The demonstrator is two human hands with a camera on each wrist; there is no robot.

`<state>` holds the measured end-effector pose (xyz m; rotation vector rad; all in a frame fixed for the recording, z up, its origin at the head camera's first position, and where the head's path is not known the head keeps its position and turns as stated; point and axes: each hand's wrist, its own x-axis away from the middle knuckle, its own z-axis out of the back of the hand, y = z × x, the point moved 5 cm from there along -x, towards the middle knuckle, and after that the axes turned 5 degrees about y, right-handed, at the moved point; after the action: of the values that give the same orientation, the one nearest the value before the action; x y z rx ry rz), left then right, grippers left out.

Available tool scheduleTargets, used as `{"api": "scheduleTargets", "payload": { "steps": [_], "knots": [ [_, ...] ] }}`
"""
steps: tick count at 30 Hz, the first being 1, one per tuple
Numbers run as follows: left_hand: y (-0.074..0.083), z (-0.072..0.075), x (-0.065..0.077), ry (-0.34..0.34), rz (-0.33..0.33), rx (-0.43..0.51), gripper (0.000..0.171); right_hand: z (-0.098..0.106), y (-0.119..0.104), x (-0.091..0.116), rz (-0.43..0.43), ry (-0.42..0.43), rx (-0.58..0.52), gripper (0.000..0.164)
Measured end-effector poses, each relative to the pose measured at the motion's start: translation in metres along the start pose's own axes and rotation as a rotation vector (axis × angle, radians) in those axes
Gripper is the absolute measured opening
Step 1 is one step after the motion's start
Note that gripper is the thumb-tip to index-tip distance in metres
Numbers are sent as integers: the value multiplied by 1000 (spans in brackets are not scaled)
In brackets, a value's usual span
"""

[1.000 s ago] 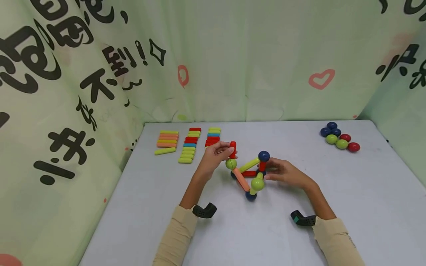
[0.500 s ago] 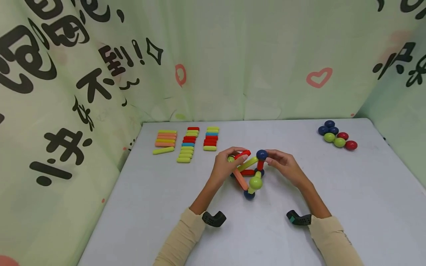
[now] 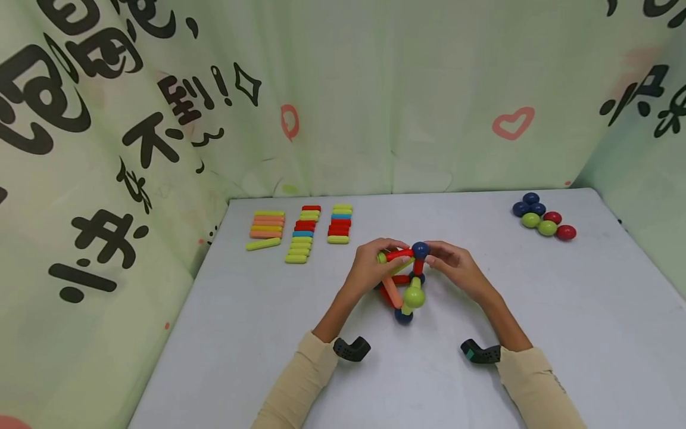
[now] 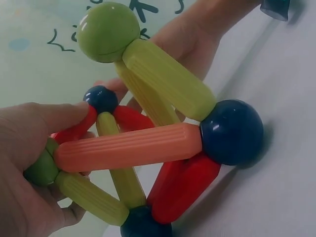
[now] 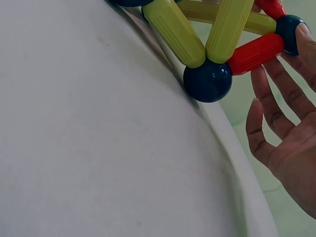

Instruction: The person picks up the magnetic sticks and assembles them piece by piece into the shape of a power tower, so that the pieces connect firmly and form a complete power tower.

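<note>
A frame of building rods and balls stands on the table in front of me, with a light green ball (image 3: pixel 414 297) facing me and an orange rod (image 4: pixel 131 146) along one side. My left hand (image 3: pixel 368 265) pinches a red rod (image 3: pixel 399 254) between thumb and fingers, its far end right at the frame's top blue ball (image 3: pixel 420 249). The other end of that rod meets a green ball (image 4: pixel 42 167), partly covered by the left fingers. From the other side, my right hand (image 3: pixel 457 266) holds the top blue ball, its thumb and fingers on it in the right wrist view.
Three columns of coloured rods (image 3: pixel 302 234) lie at the back left of the white table (image 3: pixel 225 345). Loose blue, green and red balls (image 3: pixel 547 228) are grouped at the back right. A printed curtain (image 3: pixel 343 107) hangs close behind the table.
The left hand has moved right and tipped the red rod from upright to nearly level, bringing it to the top blue ball. The right hand has risen from the frame's side to that ball.
</note>
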<state>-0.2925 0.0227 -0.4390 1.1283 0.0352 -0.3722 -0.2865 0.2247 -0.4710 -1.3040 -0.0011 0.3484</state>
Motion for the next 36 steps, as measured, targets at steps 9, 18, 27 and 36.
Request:
{"api": "scheduleTargets", "payload": {
  "steps": [9, 18, 27, 36],
  "knots": [
    [-14, 34, -12, 87, 11, 93, 40, -5, 5, 0, -40, -198, 52, 41],
    [-76, 88, -10, 204, 199, -506, 31, -16, 8, 1, -5, -305, 280, 47],
    [-93, 70, -12, 165, 167, -756, 43, -21, 8, 2, -5, -240, 373, 42],
    [-78, 64, -12, 170, 111, -699, 32, -21, 9, -1, -16, -77, 502, 40]
  ]
}}
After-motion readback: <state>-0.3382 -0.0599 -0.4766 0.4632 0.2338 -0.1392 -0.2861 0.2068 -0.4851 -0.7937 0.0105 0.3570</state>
